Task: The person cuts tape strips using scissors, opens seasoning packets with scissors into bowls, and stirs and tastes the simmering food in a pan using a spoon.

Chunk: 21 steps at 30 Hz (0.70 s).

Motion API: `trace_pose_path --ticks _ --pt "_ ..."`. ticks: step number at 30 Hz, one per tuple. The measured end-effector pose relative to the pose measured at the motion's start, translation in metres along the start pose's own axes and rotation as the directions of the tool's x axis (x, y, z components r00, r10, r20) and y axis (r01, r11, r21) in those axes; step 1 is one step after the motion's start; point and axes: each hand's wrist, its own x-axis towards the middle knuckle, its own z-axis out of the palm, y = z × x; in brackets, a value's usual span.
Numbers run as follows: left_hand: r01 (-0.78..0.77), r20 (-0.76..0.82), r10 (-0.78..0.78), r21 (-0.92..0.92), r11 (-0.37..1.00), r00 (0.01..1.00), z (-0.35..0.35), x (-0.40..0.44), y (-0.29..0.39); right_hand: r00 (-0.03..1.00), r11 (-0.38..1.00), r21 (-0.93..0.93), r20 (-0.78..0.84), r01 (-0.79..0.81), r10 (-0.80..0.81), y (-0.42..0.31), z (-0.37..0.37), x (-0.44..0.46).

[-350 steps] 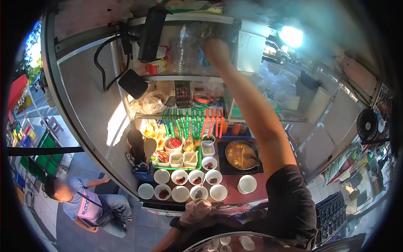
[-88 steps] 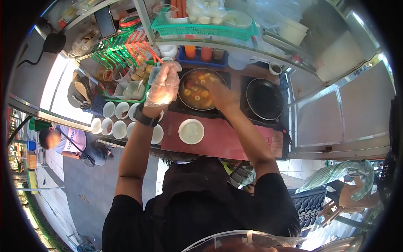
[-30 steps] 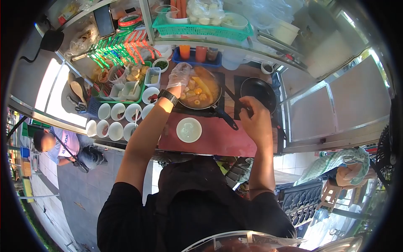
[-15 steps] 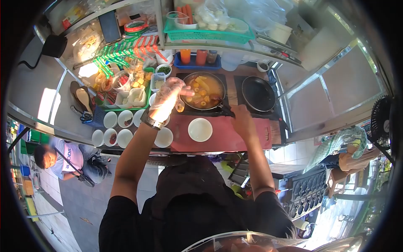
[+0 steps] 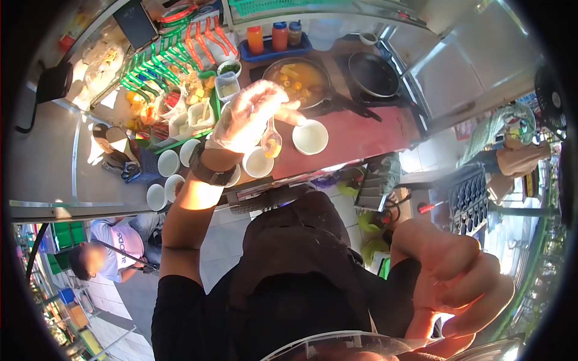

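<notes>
My left hand, in a thin clear glove, holds a spoon with its bowl hanging down and something yellowish in it. The spoon is over the row of white bowls, left of a single white bowl on the red board. Just behind that hand, a frying pan contains orange broth with yellow pieces. My right hand is raised close to the camera at lower right, away from the counter. Its fingers are curled, and anything inside them is hidden.
Several small white bowls stand at the left. An empty black pan sits on the right burner. Sauce bottles stand in a blue tray behind. A crate of ingredients is at left. A seated person is beyond the counter's left side.
My right hand has let go of the pan handle and come up close to the camera. My left hand and the spoon have shifted right, towards the single bowl. The view has tilted.
</notes>
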Motion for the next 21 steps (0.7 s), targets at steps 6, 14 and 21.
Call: trace_pose_path --ticks 6,14,21 --pt "0.028 0.141 -0.017 -0.079 0.996 0.99 0.036 0.004 0.046 0.84 0.847 -0.098 0.11 -0.522 0.531 -0.039 0.003 0.002" --pt "0.062 0.146 -0.053 -0.059 0.996 0.988 0.161 -0.007 0.145 0.721 0.897 0.028 0.607 -0.44 0.335 -0.021 -0.081 0.041" --pt "-0.219 0.347 0.136 0.214 0.952 0.928 0.246 0.025 0.137 0.66 0.923 0.164 0.743 -0.347 0.116 -0.051 -0.18 0.023"
